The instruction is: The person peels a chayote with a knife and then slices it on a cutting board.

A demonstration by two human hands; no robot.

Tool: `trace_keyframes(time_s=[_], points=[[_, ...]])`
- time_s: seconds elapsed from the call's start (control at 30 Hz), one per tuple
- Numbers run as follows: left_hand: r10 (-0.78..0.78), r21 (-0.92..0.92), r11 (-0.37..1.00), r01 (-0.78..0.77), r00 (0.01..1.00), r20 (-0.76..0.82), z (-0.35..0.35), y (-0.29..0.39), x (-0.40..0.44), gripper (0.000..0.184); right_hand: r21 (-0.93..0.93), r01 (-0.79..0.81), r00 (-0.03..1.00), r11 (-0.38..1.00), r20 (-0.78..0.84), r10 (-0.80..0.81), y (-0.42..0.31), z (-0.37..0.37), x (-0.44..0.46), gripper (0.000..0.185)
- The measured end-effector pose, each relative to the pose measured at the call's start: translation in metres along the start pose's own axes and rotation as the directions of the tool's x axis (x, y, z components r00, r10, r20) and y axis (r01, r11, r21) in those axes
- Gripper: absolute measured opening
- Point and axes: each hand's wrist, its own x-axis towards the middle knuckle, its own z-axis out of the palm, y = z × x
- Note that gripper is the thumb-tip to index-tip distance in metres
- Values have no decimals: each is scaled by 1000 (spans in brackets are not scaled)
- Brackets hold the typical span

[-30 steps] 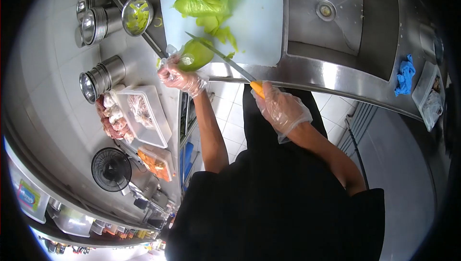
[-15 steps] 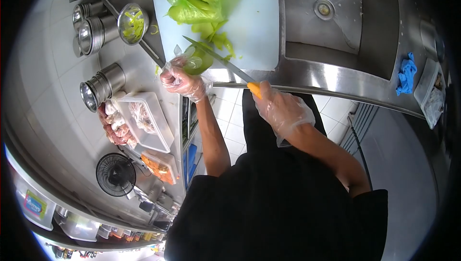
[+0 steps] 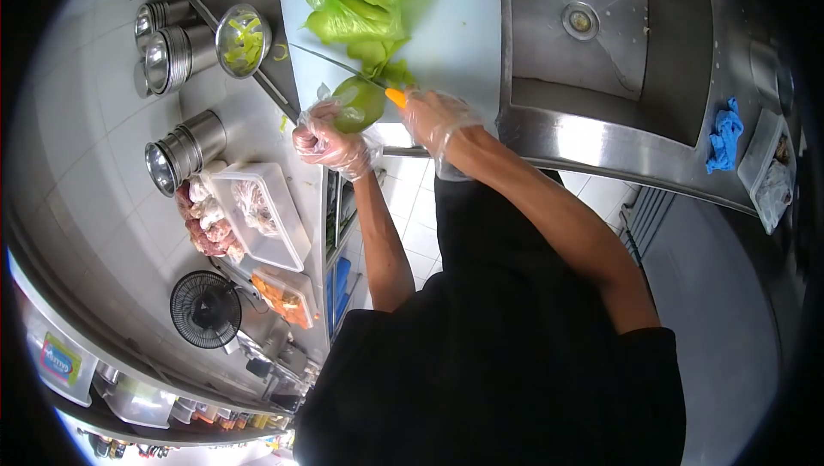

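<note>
Clear plastic gloves [image 3: 343,153] cover both of the worker's hands, as observed from beside the steel surface [image 3: 592,134]. Writing: one coloured label [image 3: 60,359], blue on a yellow-green ground, is on a clear box [image 3: 81,389] on the shelf at the worker's left; it carries pale lettering, too small and turned to be read with confidence. Right grip [image 3: 433,118]: closed firmly round the orange handle of a knife [image 3: 330,59]. The knife lies over the near left part of a pale cutting board [image 3: 463,63], its long axis slanting, its tip directed away from the worker and to the left, its handle end toward the right. The blade passes over the far side of a green fruit [image 3: 360,105]; whether edge and flesh are in contact cannot be told. Left grip [image 3: 326,142]: fingers curled tight at the fruit's near left end, with loose glove film hiding the exact hold. The fruit sits at the board's near left corner, rounded end away from the worker; its long axis cannot be settled. Beyond the blade, green pieces [image 3: 378,56] lie just beside a green plastic bag [image 3: 356,20]. To the left, a metal bowl [image 3: 244,41] contains green strips. Right of the board is a steel sink [image 3: 545,37].
</note>
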Motion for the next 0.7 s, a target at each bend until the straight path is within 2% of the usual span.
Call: trace_keyframes(time_s=[0.03, 0.13, 0.23, 0.43, 0.5, 0.6, 0.7], points=[[13, 16, 1000, -14, 1000, 26, -2, 0, 0, 34, -3, 3, 1000, 1000, 12, -3, 5, 10, 8, 40], [1, -100, 995, -4, 1000, -30, -7, -10, -2, 29, 90, 104, 990, 990, -100, -95, 20, 24, 14, 38], [-68, -36, 997, 65, 995, -67, -14, -11, -1, 36, 78, 148, 974, 986, -187, -131, 25, 20, -14, 37], [-112, -36, 993, 109, 989, -96, 0, 8, -2, 33, 96, -110, 992, 989, -47, 115, 13, -18, -111, 36], [-108, 30, 993, 110, 991, -78, 1, 13, -2, 32, 95, -123, 992, 988, -10, 125, 11, -16, -124, 36], [-77, 12, 997, 79, 988, -131, 4, 8, -5, 32, 92, -129, 992, 987, 11, 129, 6, -16, -132, 36], [-52, 71, 995, 64, 987, -151, 9, 12, -8, 35, 94, -138, 990, 986, 23, 136, 7, -10, -131, 36]])
